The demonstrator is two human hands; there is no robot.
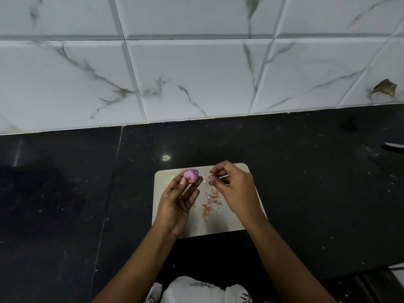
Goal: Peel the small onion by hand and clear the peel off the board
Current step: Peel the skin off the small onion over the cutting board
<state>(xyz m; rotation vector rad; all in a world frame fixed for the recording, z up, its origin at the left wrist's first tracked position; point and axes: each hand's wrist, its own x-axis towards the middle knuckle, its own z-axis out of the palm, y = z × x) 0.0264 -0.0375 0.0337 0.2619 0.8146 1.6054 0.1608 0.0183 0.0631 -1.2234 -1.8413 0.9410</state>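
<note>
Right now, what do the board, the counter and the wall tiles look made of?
Board: pale beige, matte, thin, rounded corners, no grain visible; likely plastic, possibly light wood.
Counter: black, fine speckles, glossy light reflection; looks like polished granite.
Wall tiles: white with grey veining, bevelled edges, slight sheen; probably marble-look ceramic, not certain.

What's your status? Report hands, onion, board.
Left hand grips onion, pink and bare, above board. Right hand pinches what looks like a peel scrap. Loose peel litters board. Nothing in the way.
</note>
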